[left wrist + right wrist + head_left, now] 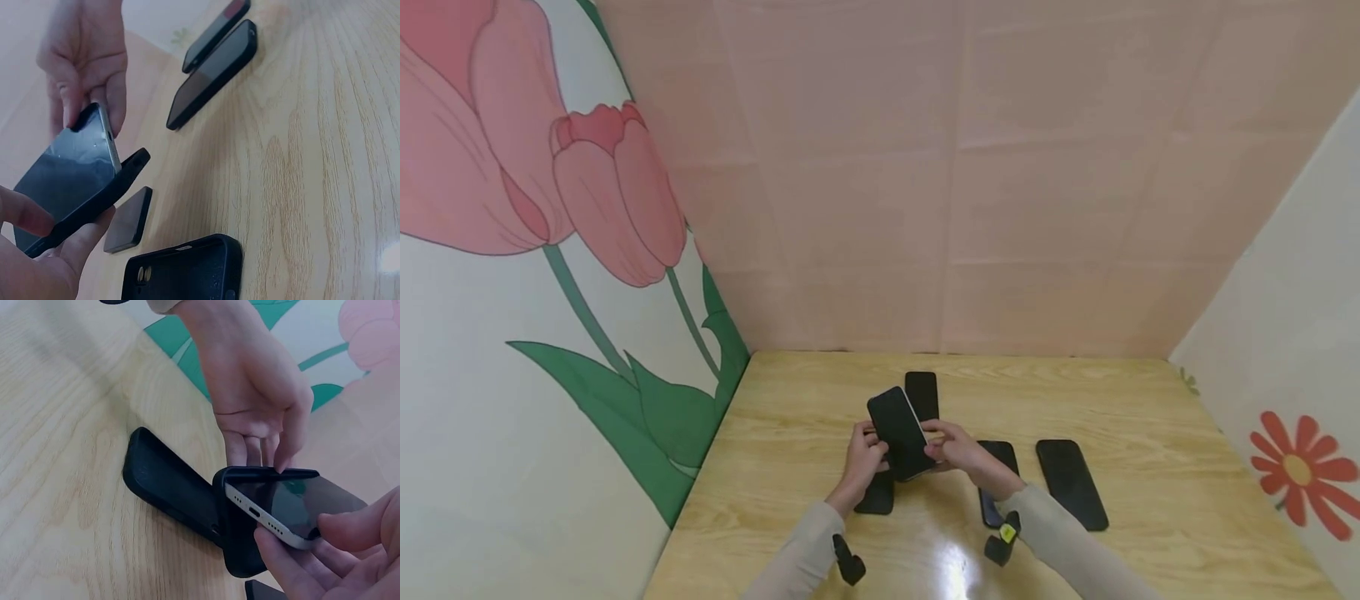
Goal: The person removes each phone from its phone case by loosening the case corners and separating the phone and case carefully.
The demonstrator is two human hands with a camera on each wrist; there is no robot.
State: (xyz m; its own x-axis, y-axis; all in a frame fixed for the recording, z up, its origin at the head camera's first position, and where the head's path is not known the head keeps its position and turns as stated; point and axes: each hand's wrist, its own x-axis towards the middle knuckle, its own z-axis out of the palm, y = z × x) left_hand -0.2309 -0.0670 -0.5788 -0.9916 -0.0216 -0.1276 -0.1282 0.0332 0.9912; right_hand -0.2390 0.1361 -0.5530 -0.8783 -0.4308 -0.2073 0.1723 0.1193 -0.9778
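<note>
Above the wooden table, both hands hold a phone (895, 429) with a dark glossy screen and silver edge. It sits partly inside a black phone case (131, 170), tilted out along one side. My left hand (859, 462) grips the case, thumb at its rim and fingers underneath. On the opposite side my right hand (962, 450) pinches the phone's edge between thumb and fingers. The phone's bottom end, with its charging port (254, 512), stands clear of the case. Below lies another black phone case (187, 272), inner side up, with camera holes.
A dark phone-shaped slab (922, 393) lies behind the held phone. To the right are two more dark phones, one (997, 452) partly covered by the right forearm, the other (1071, 483) farther right. Walls (955, 208) stand behind and at both sides of the table (790, 400).
</note>
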